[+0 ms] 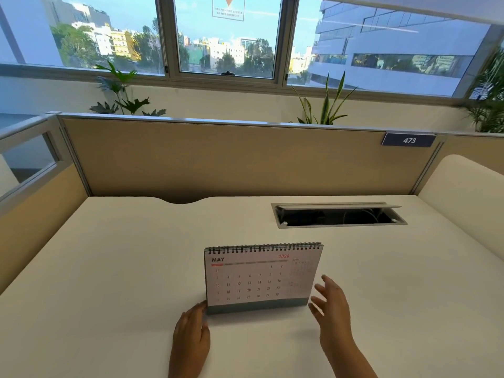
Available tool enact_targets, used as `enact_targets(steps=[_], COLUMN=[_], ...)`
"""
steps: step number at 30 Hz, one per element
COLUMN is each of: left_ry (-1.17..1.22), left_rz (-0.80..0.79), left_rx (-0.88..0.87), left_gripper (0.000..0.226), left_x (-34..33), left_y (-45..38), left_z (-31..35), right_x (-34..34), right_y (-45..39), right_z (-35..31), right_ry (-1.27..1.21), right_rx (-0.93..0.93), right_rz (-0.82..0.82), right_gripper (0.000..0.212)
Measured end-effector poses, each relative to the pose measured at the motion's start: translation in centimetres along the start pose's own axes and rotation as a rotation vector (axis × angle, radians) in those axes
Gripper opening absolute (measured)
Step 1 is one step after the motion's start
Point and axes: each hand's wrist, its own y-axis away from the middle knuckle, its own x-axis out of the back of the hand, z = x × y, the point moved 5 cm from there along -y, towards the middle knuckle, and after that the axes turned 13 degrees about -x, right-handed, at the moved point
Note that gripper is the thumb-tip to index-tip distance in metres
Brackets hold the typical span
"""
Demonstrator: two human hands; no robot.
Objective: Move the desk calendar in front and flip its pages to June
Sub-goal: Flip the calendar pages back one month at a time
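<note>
A spiral-bound desk calendar (260, 279) stands upright on the white desk (109, 282), near the front edge at the centre. Its facing page reads MAY 2026, and its base strip is dark grey. My left hand (192, 334) rests on the desk with its fingertips touching the calendar's lower left corner. My right hand (331, 304) hovers just right of the calendar's lower right corner, fingers spread apart and holding nothing.
An open cable tray slot (338, 215) with a raised lid sits at the back right of the desk. Beige partition panels (218, 159) close off the back and sides, one bearing a plate marked 473 (409, 139). Plants and windows lie beyond.
</note>
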Motion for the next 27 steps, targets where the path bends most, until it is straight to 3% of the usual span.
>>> enact_targets(steps=[4, 8, 16, 19, 22, 27], left_ry=[-0.001, -0.001, 0.011, 0.015, 0.009, 0.003], left_rz=[0.007, 0.006, -0.010, -0.008, 0.013, 0.024], left_rx=[-0.002, -0.005, 0.005, -0.003, 0.002, -0.012], left_gripper=[0.047, 0.047, 0.047, 0.048, 0.046, 0.049], left_x=[0.0, 0.0, 0.3, 0.4, 0.5, 0.4], left_y=[0.0, 0.0, 0.0, 0.1, 0.2, 0.2], left_z=[0.1, 0.1, 0.5, 0.4, 0.4, 0.4], right_x=[0.8, 0.2, 0.4, 1.1, 2.1, 2.9], right_y=[-0.4, -0.1, 1.1, 0.8, 0.5, 0.3], right_z=[1.5, 2.2, 1.5, 2.0, 2.3, 2.0], right_ry=[0.372, 0.522, 0.507, 0.528, 0.535, 0.495], right_rx=[0.072, 0.072, 0.151, 0.191, 0.228, 0.254], right_rz=[0.071, 0.008, -0.045, 0.022, 0.127, 0.169], right_gripper=[0.045, 0.051, 0.043, 0.037, 0.017, 0.015])
